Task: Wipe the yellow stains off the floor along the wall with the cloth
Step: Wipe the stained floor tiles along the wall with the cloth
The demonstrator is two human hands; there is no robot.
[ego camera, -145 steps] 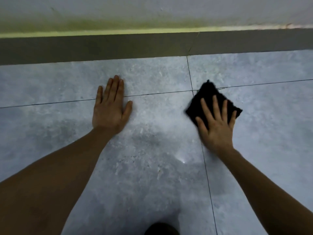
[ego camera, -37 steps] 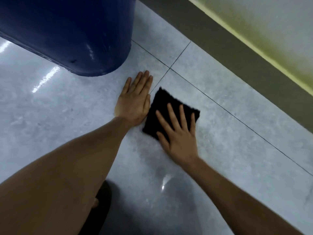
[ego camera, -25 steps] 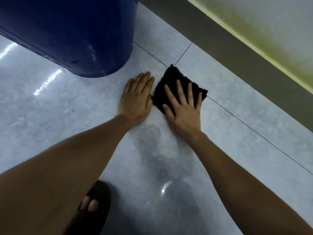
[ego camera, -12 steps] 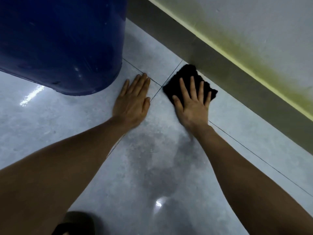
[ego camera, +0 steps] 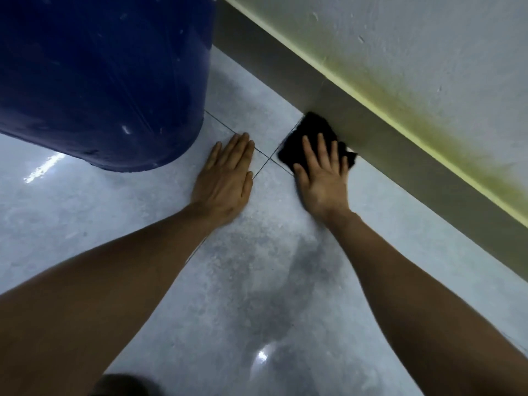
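A black cloth [ego camera: 294,141] lies flat on the grey tiled floor [ego camera: 243,267], its far edge touching the grey skirting [ego camera: 400,150]. My right hand [ego camera: 323,172] presses down on the cloth with fingers spread, covering its near half. My left hand [ego camera: 227,181] rests flat on the tile to the left of the cloth, palm down and holding nothing, fingers together. A yellow-green stain band [ego camera: 428,121] runs along the wall just above the skirting. No yellow marks are visible on the floor tiles themselves.
A large dark blue barrel [ego camera: 105,78] stands at the upper left, close to my left hand. The white wall [ego camera: 428,38] rises at the right. A dark shoe tip [ego camera: 123,385] shows at the bottom edge. Damp patches darken the tile between my arms.
My right hand has slid the cloth away from me, from the tile joint by my left hand up against the skirting. My left hand has stayed flat on the floor.
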